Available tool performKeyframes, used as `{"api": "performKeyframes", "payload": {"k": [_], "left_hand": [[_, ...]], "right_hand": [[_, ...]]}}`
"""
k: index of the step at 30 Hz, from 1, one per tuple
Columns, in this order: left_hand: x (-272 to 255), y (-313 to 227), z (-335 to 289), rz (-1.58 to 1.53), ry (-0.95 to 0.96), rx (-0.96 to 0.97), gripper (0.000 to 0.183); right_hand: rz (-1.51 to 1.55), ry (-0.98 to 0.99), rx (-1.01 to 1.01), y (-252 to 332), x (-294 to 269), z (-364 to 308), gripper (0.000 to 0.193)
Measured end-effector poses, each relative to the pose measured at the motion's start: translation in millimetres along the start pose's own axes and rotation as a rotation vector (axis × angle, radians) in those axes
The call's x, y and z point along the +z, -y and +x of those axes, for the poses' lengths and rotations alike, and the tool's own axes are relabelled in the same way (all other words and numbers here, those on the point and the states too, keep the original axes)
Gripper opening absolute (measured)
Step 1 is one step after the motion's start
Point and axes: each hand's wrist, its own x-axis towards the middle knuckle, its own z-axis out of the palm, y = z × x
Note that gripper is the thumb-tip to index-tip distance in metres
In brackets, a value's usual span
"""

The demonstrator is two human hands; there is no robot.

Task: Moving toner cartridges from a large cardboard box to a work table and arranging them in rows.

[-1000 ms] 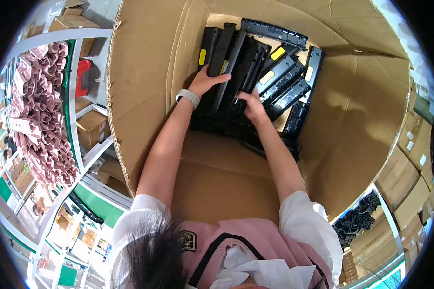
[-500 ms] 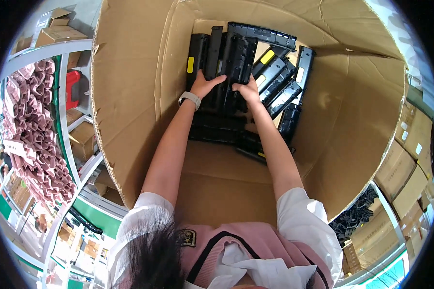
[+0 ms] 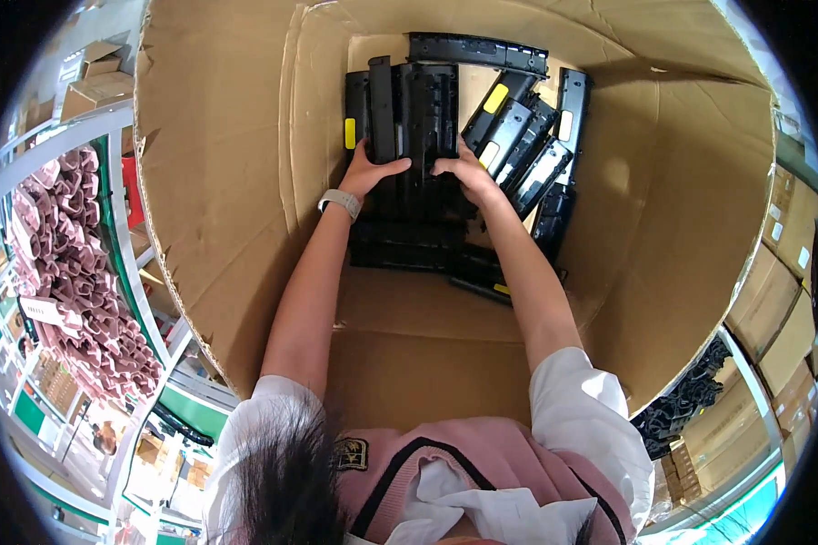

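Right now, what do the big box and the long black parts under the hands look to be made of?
The big box looks like brown corrugated cardboard: matte, creased, with raw folded flaps. The long black parts look like moulded plastic, semi-matte with a dull sheen, ribs and slots along them; some carry yellow stickers. The left hand and right hand rest on the parts. The plastic is a guess from look alone.
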Motion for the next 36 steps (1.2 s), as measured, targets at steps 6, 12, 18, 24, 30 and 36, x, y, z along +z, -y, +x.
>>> {"api": "performKeyframes", "payload": {"k": [6, 12, 18, 24, 30, 36], "left_hand": [[5.2, 4.8, -4.8, -0.194, 0.153, 0.017, 0.119], [-7.0, 15.1, -8.9, -0.269, 0.075, 0.045, 0.116], [-4.9, 11.6, -2.8, -0.18, 0.088, 0.043, 0.107], [-13.5, 3.3, -10.7, -0.168, 0.154, 0.12, 0.108], [-15.8, -10.9, -26.8, -0.102, 0.123, 0.047, 0.112], [-35.6, -15.8, -34.6, -0.09, 0.096, 0.066, 0.097]], "right_hand": [[0.228, -0.078, 0.171, -2.6, -7.0, -10.2, 0.071], [0.213, 0.0, 0.147, 0.5, 7.2, -8.8, 0.069], [0.254, -0.018, 0.102, -26.4, 4.1, 0.7, 0.065], [0.139, 0.074, 0.153, -24.4, 9.4, -5.9, 0.062], [0.538, -0.013, 0.178, -48.5, 28.8, -23.8, 0.06], [0.6, 0.088, 0.216, -40.6, 48.6, -8.4, 0.059]]}}
